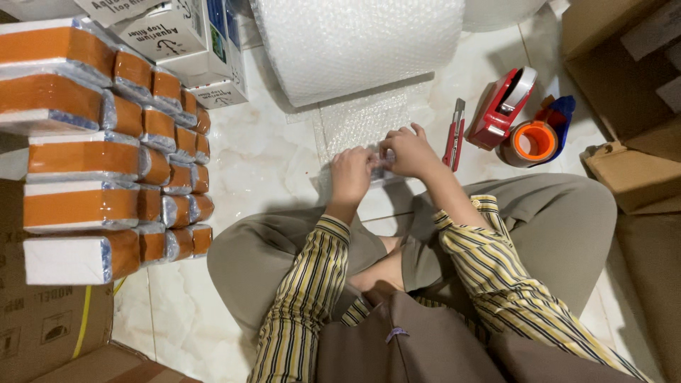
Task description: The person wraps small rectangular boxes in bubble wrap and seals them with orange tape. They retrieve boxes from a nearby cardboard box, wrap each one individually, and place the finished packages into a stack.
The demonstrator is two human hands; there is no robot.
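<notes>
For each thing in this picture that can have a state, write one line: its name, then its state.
Bubble wrap roll: partly unrolled onto the floor.
Utility knife: lying flat, unheld.
Red tape dispenser: set down, unheld.
Orange tape roll: lying flat.
Wrapped orange packs: stacked in rows.
Left hand: gripping the wrap.
Right hand: pressing the wrap.

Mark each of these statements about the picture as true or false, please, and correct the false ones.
1. Both hands press on a small item on the bubble wrap sheet. True: left hand and right hand meet over it.
2. The utility knife is in the right hand. False: it lies on the floor beside that hand.
3. Orange-taped wrapped packages are stacked to the person's left. True.
4. The red tape dispenser stands on the cardboard box. False: it is on the floor, next to the orange tape roll.
</notes>
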